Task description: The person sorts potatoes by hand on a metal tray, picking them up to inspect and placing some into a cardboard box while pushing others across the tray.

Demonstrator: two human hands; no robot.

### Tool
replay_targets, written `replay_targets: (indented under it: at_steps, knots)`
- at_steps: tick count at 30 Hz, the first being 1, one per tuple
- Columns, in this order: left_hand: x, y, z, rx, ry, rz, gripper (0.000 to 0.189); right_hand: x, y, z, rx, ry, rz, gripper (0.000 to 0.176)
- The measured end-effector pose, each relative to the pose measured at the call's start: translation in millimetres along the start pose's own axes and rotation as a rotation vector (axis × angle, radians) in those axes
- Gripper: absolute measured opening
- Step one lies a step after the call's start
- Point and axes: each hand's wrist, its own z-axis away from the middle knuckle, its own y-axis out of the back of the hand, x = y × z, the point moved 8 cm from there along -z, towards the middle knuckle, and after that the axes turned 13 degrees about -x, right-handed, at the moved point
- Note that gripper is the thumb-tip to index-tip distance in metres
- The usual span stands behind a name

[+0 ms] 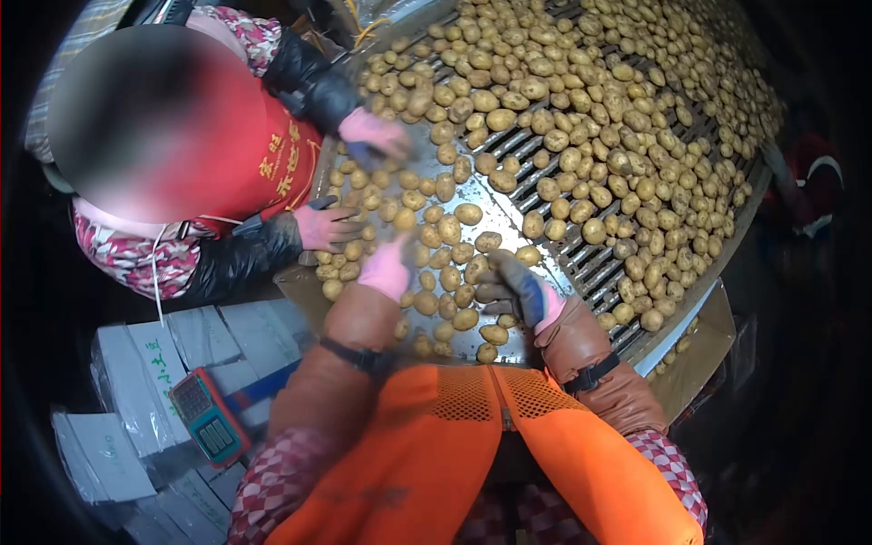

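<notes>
My left hand (pixel 389 268), in a pink glove, is over potatoes (pixel 449 229) on the metal sheet (pixel 498 204). Motion smears its fingers, so I cannot make out whether they grip anything. To the right, my right hand (pixel 524 292) wears a pink glove with a dark grey-blue palm. Its fingers are apart and slightly curved beside a few potatoes, with nothing seen held. One potato (pixel 493 334) lies just below those fingers, near the sheet's front edge.
A slatted rack (pixel 595 277) heaped with potatoes slopes up beyond the sheet. Across to the left, a co-worker's gloved hands (pixel 327 227) are among the potatoes. White boxes (pixel 136 363) and a red-and-teal scale display (pixel 211 418) stand lower left; a cardboard box (pixel 704 350) is lower right.
</notes>
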Motion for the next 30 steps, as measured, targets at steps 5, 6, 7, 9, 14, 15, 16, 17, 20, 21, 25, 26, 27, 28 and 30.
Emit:
replay_targets:
  at_steps: [5, 6, 7, 9, 14, 15, 16, 17, 20, 21, 25, 26, 27, 28, 30]
  knots:
    - [140, -12, -4, -0.089, -0.462, 0.020, 0.044, 4, 28, -25, -0.297, 0.282, -0.434, 0.070]
    - [126, -6, -41, 0.061, -0.464, 0.110, 0.038, 3, 30, -21, -0.289, 0.281, -0.424, 0.066]
    - [135, 12, -63, 0.153, -0.390, 0.033, 0.041, -1, 35, -16, -0.263, 0.309, -0.379, 0.063]
    - [139, 22, -84, 0.301, -0.194, -0.387, 0.062, -6, 43, 1, -0.195, 0.375, -0.253, 0.058]
    - [97, -59, -38, -0.122, -0.288, -0.897, 0.067, 12, 89, 12, 0.023, 0.495, -0.152, 0.046]
    - [92, -65, -8, 0.077, -0.442, -0.761, 0.065, 13, 95, 21, 0.089, 0.515, 0.009, 0.047]
    - [79, -67, 9, 0.065, -0.400, -0.745, 0.063, 12, 102, 32, 0.161, 0.542, 0.186, 0.047]
    - [69, -62, 24, 0.052, -0.357, -0.728, 0.061, 8, 108, 43, 0.244, 0.575, 0.337, 0.048]
    - [10, -52, 63, 0.123, -0.317, -0.611, 0.056, -5, 99, 91, 0.565, 0.741, 0.802, 0.038]
    - [-10, -50, 73, 0.159, -0.329, -0.567, 0.055, -3, 102, 112, 0.690, 0.783, 0.892, 0.034]
    - [-55, -51, 85, 0.089, 0.002, -0.549, 0.069, 16, 173, 221, 1.296, 0.683, 0.846, 0.036]
    - [-51, -47, 87, 0.168, 0.054, -0.521, 0.068, 29, 189, 252, 1.421, 0.625, 0.752, 0.036]
    - [-43, -44, 88, 0.247, 0.106, -0.492, 0.067, 44, 197, 280, 1.504, 0.582, 0.624, 0.036]
    - [-40, -42, 91, 0.326, 0.158, -0.461, 0.066, 65, 222, 298, 1.507, 0.617, 0.545, 0.041]
    - [11, -52, 100, 0.449, -0.284, -0.603, 0.045, 127, 309, 316, 0.764, 1.209, -0.349, 0.052]
